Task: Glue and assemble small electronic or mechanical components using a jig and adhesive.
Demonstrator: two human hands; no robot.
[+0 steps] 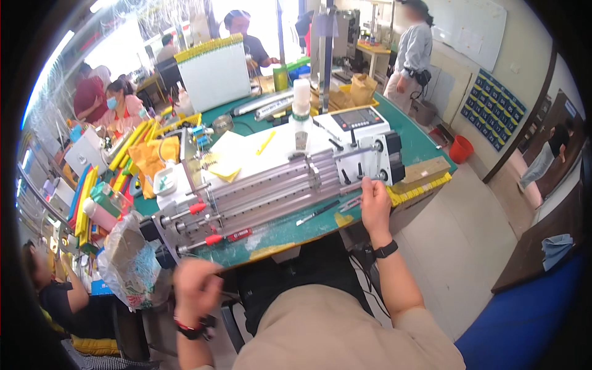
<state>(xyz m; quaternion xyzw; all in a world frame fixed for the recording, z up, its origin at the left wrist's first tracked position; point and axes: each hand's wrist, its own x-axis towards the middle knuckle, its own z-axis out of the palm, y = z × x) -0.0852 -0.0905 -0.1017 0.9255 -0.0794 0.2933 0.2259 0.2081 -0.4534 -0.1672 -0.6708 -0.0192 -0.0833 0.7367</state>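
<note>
A long metal rail assembly (271, 188) lies across the green table, with black motors at both ends. My right hand (376, 206) is at its right end plate (364, 165), thumb and fingers pinched together. What they pinch, if anything, is too small to make out. Several dark hex keys (345, 177) stick out of that plate. My left hand (197, 285), smeared by motion, hangs off the table's front edge below the left motor (165, 256); its fingers cannot be read. Two red-handled screwdrivers (213, 239) point into the left end plate.
A slim knife-like tool (317, 211) lies near the front edge. Behind the rails stand a white bottle (301, 102) and a digital scale (353, 120). Wooden blocks (425, 172) sit at the right corner. A plastic-lined bin (132, 265) is at left. Other people work farther off.
</note>
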